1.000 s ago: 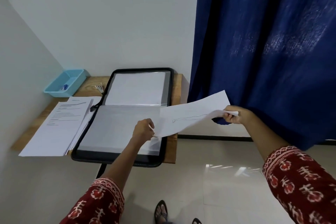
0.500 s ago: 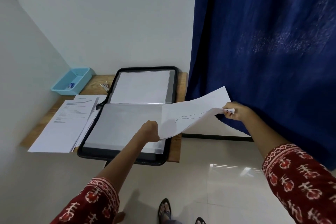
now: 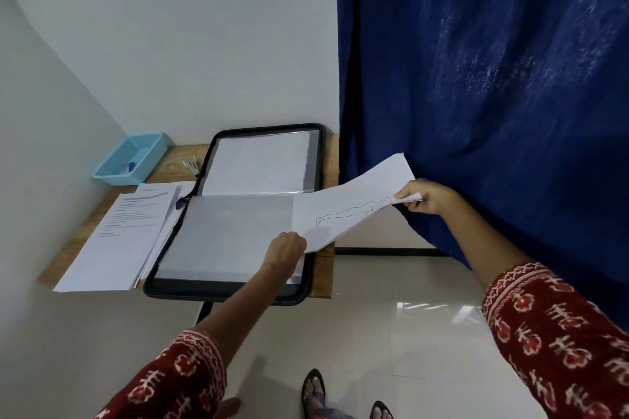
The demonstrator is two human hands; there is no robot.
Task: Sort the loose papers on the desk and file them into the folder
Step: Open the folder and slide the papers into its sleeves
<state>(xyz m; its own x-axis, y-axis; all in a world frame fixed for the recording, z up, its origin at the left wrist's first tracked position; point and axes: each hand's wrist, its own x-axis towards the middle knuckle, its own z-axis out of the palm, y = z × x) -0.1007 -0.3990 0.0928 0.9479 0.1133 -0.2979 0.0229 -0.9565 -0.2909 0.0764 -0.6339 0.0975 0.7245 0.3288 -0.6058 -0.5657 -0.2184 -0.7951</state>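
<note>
A black zip folder (image 3: 218, 292) lies open on the small wooden desk (image 3: 170, 160), with clear plastic sleeves on both halves. I hold a white sheet with a thin line drawing (image 3: 350, 211) over the folder's right edge. My left hand (image 3: 286, 248) grips the sheet's near left corner at the open edge of the front sleeve (image 3: 231, 231). My right hand (image 3: 422, 196) pinches the sheet's far right corner, which is curled. A stack of printed papers (image 3: 122, 238) lies on the desk left of the folder.
A light blue plastic tray (image 3: 136, 160) with a small item inside sits at the desk's back left corner. Small clips (image 3: 191, 165) lie beside the folder's top. A dark blue curtain (image 3: 493, 78) hangs close on the right. White walls enclose the left and back.
The sheet has shifted a little leftward toward the front sleeve, with both hands still on it. The camera view has drifted slightly.
</note>
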